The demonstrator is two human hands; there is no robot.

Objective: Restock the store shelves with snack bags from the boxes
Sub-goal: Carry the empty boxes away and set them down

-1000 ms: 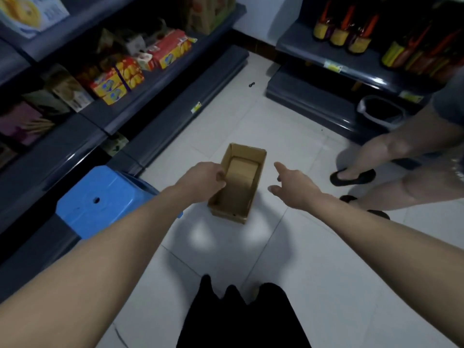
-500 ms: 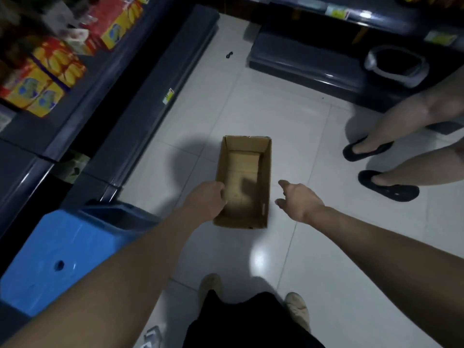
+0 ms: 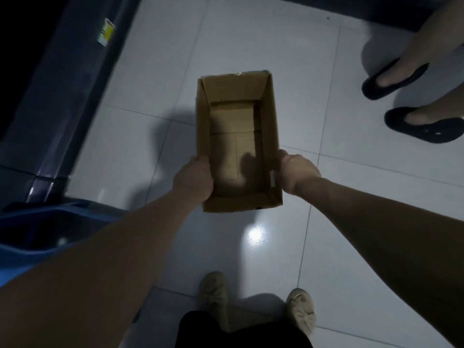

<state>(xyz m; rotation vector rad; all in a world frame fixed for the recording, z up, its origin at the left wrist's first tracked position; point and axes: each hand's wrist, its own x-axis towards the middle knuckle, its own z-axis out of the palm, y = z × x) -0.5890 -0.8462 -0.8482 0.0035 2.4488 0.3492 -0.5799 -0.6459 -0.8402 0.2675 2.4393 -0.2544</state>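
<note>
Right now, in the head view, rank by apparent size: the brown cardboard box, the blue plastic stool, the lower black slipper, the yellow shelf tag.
1 or 2, unsure: brown cardboard box, blue plastic stool, cropped and partly behind an arm.
3. black slipper.
4. shelf tag.

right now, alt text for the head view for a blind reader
Seen from above, a person's left hand and right hand grip the long sides of an empty open cardboard box over a white tiled floor. A blue stool sits lower left; another person's feet in black slippers stand upper right.
</note>
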